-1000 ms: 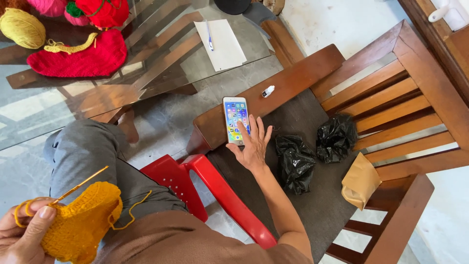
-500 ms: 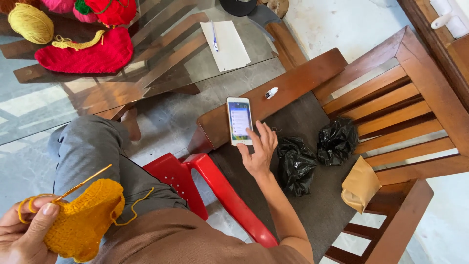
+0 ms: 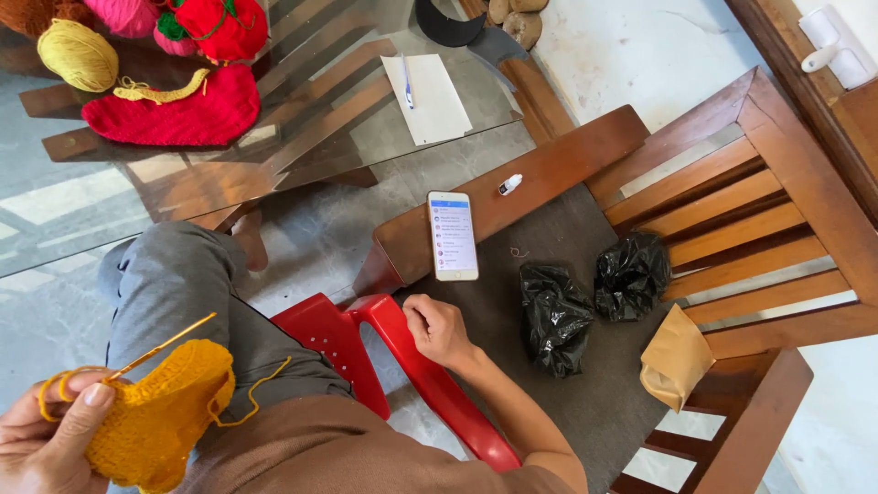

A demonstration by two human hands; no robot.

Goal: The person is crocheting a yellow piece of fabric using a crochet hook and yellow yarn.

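The person wears a brown top with short sleeves and grey trousers point(image 3: 183, 284); both forearms are bare.

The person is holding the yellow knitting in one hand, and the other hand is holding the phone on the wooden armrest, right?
Not quite. In the head view the left hand does hold the yellow knitting, but the right hand is not holding the phone. The phone lies alone on the wooden armrest, and the right hand is curled, apart from it, near the red chair.
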